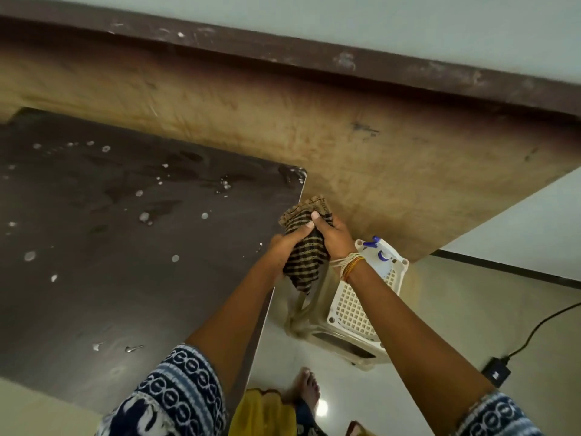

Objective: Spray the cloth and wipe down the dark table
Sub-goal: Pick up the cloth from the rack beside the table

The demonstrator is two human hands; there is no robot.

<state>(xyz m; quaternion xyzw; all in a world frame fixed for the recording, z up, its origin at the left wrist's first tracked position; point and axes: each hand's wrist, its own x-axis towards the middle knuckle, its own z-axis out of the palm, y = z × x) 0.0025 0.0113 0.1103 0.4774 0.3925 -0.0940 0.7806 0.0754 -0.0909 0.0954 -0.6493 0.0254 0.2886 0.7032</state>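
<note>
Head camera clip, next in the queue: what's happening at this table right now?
A person holds a striped cloth bunched between both hands, left hand and right hand, just past the right edge of the dark table. The tabletop carries droplets and wet smears. A spray bottle sits on a white plastic stool beside the table, under the right wrist. No wiping contact at this moment.

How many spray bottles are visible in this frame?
1. The spray bottle lies on the white plastic stool, just right of the dark table, partly hidden behind the right hand. Others may be out of view.
</note>
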